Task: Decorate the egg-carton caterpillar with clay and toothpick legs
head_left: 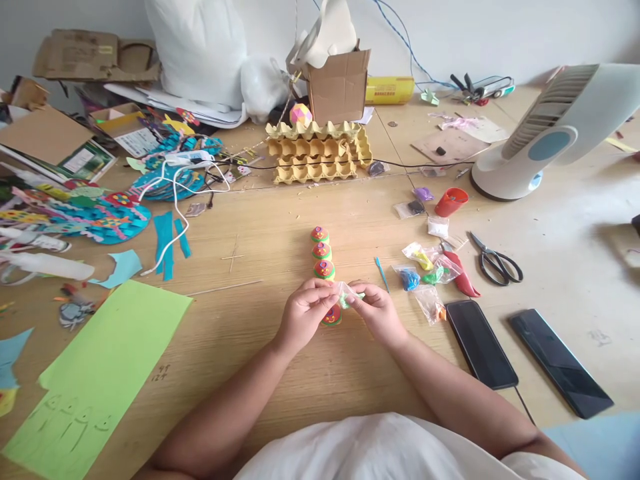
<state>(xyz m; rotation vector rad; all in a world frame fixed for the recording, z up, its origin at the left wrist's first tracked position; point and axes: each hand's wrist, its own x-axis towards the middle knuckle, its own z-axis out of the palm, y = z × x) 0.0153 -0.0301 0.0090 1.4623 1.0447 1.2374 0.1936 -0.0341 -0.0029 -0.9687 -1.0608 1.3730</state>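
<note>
Between my two hands is a small clear plastic bag (344, 291) with pale green modelling clay in it. My left hand (306, 308) pinches one side of the bag with thumb and fingers. On the other side, my right hand (376, 310) grips the bag near the green lump. Below and behind the bag, a round red and green decorated piece (331, 316) lies on the table, partly covered by my fingers. Three similar pieces with little faces, one of them the red-topped piece (324, 269), continue in a row away from me.
To the right lie bagged clay lumps, such as the blue clay (410, 278), a blue stick (382, 274), scissors (495, 260) and two phones, one being the black phone (481, 343). Green paper (110, 367) lies left. Egg cartons (315, 150) and a fan (540, 133) stand farther back.
</note>
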